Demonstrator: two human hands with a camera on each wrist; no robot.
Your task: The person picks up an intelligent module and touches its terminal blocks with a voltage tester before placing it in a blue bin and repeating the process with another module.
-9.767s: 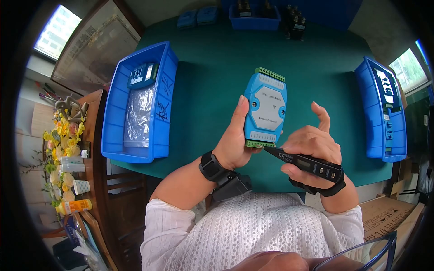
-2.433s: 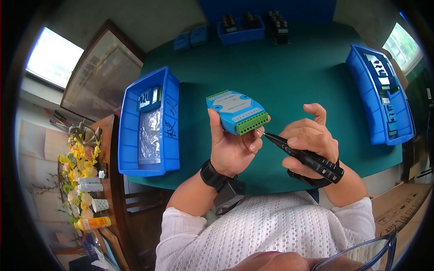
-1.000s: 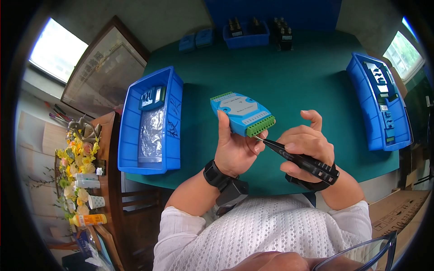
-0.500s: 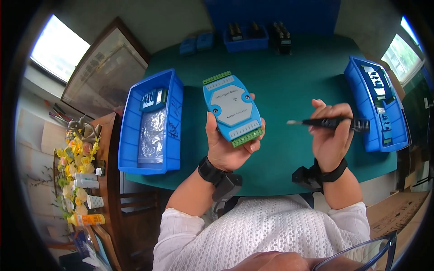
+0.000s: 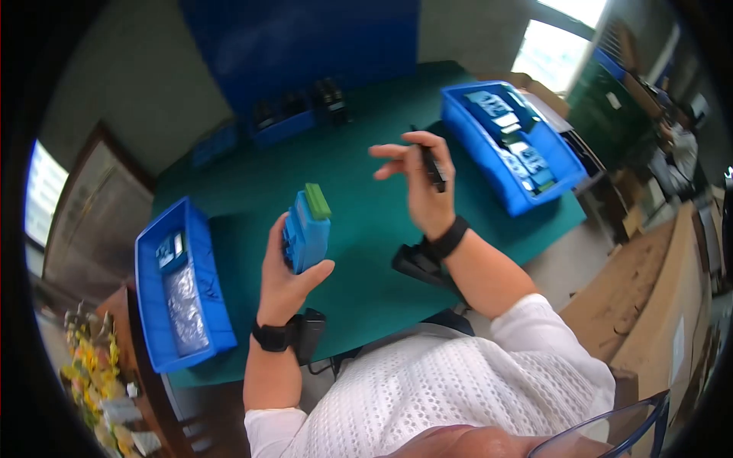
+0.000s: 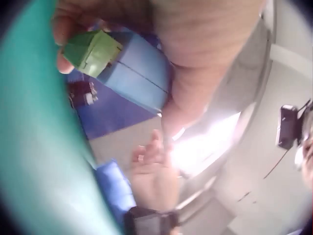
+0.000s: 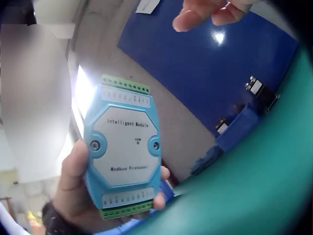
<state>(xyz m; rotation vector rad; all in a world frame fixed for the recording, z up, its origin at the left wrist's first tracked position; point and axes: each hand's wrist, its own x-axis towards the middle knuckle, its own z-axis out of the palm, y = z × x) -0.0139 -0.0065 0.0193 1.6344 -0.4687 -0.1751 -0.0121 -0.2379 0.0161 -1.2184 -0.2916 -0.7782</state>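
My left hand (image 5: 284, 284) grips a blue terminal module (image 5: 308, 235) with green terminal blocks along its ends, raised over the green table. In the head view it is turned edge-on; the right wrist view shows its grey front label (image 7: 126, 147) reading "Intelligent Module" and a screw on each side. My right hand (image 5: 429, 187) holds a black voltage tester pen (image 5: 433, 169) apart from the module, near the right bin. Its shaft is mostly hidden behind the fingers and blurred. In the left wrist view the right hand (image 6: 155, 183) appears beyond the module.
A blue bin (image 5: 496, 179) with several modules stands on the right. At left another blue bin (image 5: 217, 305) holds a module and a clear plastic bag (image 5: 185, 309). Black components sit around a small blue bin (image 5: 286, 130) at the back. A cardboard box (image 5: 649, 290) stands at the right.
The tester pen's tip was at the module's lower terminal block; my right hand has since drawn away with it. The module has been turned from face-up to edge-on, and the head view has swung right.
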